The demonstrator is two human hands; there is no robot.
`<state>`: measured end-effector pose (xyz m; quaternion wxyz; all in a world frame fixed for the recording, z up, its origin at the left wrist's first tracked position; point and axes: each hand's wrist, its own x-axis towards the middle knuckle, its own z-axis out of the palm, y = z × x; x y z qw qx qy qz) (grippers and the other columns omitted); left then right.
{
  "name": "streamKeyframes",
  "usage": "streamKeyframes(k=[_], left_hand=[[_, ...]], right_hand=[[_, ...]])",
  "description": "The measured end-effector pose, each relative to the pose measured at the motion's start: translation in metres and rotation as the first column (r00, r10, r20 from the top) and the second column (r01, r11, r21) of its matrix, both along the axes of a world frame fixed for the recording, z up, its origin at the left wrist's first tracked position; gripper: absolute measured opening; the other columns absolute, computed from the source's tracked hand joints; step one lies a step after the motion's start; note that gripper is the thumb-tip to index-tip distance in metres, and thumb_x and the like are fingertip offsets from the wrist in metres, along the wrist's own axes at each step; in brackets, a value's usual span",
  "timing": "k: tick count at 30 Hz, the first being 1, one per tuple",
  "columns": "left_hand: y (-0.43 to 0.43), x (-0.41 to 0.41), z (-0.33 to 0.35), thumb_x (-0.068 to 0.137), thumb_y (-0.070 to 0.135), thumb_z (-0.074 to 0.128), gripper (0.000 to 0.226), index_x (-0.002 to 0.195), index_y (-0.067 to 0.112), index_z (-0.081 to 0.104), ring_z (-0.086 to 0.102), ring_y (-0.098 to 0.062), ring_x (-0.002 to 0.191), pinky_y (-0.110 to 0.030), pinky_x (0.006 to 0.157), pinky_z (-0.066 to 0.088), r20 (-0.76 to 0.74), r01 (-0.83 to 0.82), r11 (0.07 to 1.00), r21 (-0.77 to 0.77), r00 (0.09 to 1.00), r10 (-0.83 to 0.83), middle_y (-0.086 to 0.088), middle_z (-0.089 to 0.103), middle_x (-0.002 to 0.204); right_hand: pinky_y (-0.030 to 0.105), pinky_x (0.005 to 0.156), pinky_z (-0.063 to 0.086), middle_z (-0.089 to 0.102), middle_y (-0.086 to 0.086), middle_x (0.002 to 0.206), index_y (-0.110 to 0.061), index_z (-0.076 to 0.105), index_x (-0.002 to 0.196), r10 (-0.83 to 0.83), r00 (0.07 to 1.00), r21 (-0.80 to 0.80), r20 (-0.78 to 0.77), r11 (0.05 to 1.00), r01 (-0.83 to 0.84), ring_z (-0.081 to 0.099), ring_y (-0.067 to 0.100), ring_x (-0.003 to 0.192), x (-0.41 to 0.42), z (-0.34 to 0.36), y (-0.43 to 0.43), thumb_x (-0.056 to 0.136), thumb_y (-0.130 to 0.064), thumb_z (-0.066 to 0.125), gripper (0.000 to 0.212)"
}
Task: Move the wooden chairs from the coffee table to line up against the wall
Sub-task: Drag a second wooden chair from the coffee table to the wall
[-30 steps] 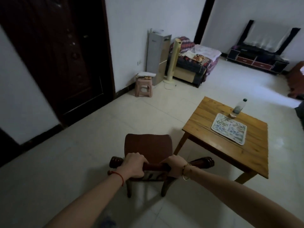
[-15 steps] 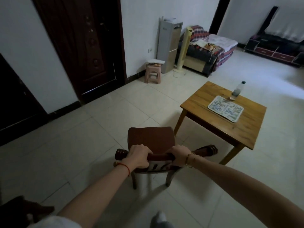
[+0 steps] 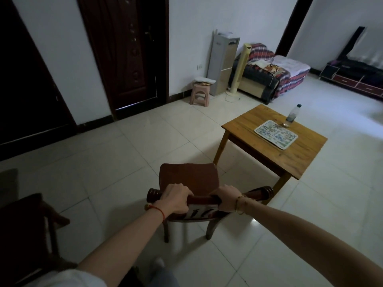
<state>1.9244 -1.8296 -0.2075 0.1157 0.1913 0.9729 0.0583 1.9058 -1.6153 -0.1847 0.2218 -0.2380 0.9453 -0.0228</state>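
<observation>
A dark reddish wooden chair [image 3: 188, 178] stands on the tiled floor in front of me, its seat pointing away. My left hand [image 3: 175, 200] grips the left part of its top rail and my right hand [image 3: 224, 198] grips the right part. The light wooden coffee table [image 3: 267, 150] is to the right, its near corner close to the chair's right rail end. A second dark wooden chair [image 3: 31, 224] shows at the lower left edge. The white wall [image 3: 62, 59] with dark doors runs along the left.
On the table lie a patterned mat [image 3: 275, 134] and a plastic bottle [image 3: 292, 114]. A pink stool [image 3: 200, 94], a grey appliance [image 3: 222, 65], a tower fan [image 3: 240, 71] and a covered sofa [image 3: 275, 75] stand along the far wall. A TV cabinet [image 3: 356, 79] is far right.
The chair in my hands has drawn back and left from the coffee table. The view swung left, bringing more doors and a second chair at the lower left into sight.
</observation>
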Motion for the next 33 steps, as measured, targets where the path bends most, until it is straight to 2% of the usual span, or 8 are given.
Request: streamKeyframes(k=[8,16,20,24,28,33], left_hand=[[0.086,0.123,0.005,0.075,0.03,0.065,0.039,0.113,0.037,0.071,0.067,-0.017,0.084,-0.035,0.084,0.056,0.019,-0.054,0.999,0.007,0.998,0.054,0.008,0.073,0.086],[0.149,0.218,0.012,0.076,0.031,0.064,0.038,0.113,0.035,0.071,0.068,-0.018,0.085,-0.032,0.082,0.055,0.038,-0.026,1.0,0.011,0.999,0.025,0.006,0.074,0.087],[0.174,0.262,0.014,0.074,0.031,0.063,0.044,0.117,0.035,0.07,0.068,-0.019,0.089,-0.032,0.084,0.054,0.006,0.01,1.0,0.004,1.0,-0.01,0.005,0.075,0.094],[0.195,0.316,0.007,0.076,0.031,0.062,0.046,0.121,0.036,0.068,0.068,-0.016,0.092,-0.03,0.086,0.053,0.006,0.061,0.998,0.016,0.998,-0.061,0.008,0.075,0.098],[0.206,0.373,0.002,0.076,0.031,0.062,0.046,0.121,0.037,0.068,0.068,-0.014,0.091,-0.029,0.084,0.051,-0.015,0.126,0.991,0.034,0.992,-0.126,0.009,0.075,0.097],[0.228,0.454,0.007,0.072,0.029,0.063,0.039,0.11,0.036,0.073,0.068,-0.015,0.083,-0.03,0.079,0.055,0.001,0.17,0.984,0.044,0.985,-0.17,0.008,0.074,0.085]], right_hand=[[0.027,0.073,0.051,0.071,-0.002,0.102,-0.029,0.067,0.118,0.096,0.995,0.004,0.011,0.995,-0.096,0.065,0.018,0.094,0.105,0.002,0.084,0.083,-0.019,0.061,0.036],[0.035,0.086,0.054,0.068,-0.004,0.111,-0.034,0.062,0.126,0.104,0.994,0.007,0.035,0.995,-0.104,0.061,0.019,0.103,0.202,0.006,0.149,0.079,-0.018,0.064,0.049],[0.032,0.08,0.054,0.069,-0.005,0.108,-0.035,0.063,0.122,0.073,0.997,0.016,0.027,0.997,-0.074,0.062,0.018,0.099,0.249,0.007,0.175,0.08,-0.019,0.064,0.046],[0.024,0.069,0.045,0.071,-0.005,0.101,-0.034,0.065,0.12,0.009,0.999,-0.005,0.045,1.0,-0.009,0.06,0.014,0.087,0.313,0.003,0.197,0.081,-0.017,0.064,0.042],[0.025,0.071,0.049,0.071,-0.007,0.099,-0.036,0.066,0.117,-0.043,0.998,-0.014,0.034,0.999,0.044,0.061,0.012,0.084,0.382,0.001,0.21,0.081,-0.02,0.064,0.04],[0.03,0.077,0.054,0.072,-0.008,0.101,-0.037,0.067,0.116,-0.109,0.994,-0.012,0.029,0.994,0.11,0.065,0.016,0.092,0.476,0.003,0.233,0.08,-0.022,0.064,0.039]])
